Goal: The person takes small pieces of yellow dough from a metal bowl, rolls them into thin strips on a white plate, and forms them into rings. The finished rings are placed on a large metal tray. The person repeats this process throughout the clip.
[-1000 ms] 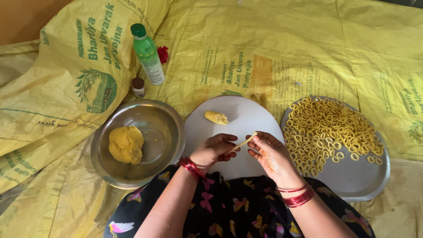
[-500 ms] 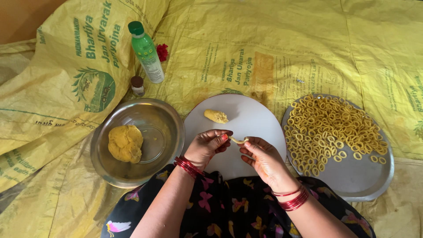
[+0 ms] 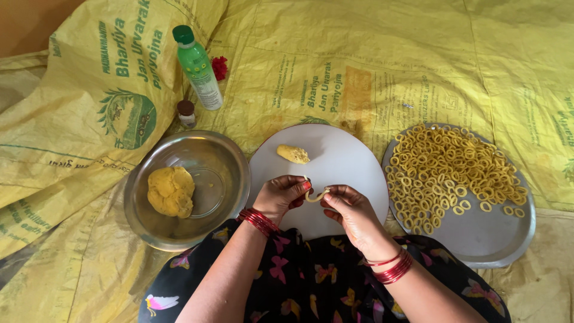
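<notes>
White board point(image 3: 347, 161), dough strip point(image 3: 317, 195) between hands

Single head-worn camera, looking steeply down

It faces the person's lap and the yellow sheet point(image 3: 371, 66) spread beyond, close over the round white board point(image 3: 341, 161) (no second view shares the scene).

Both forearms are reaching forward and angling inward, red bangles circling each wrist. The left hand point(image 3: 282, 194) and right hand point(image 3: 350, 209) are meeting fingertip to fingertip, palms down, fingers curling and pinching together.
</notes>
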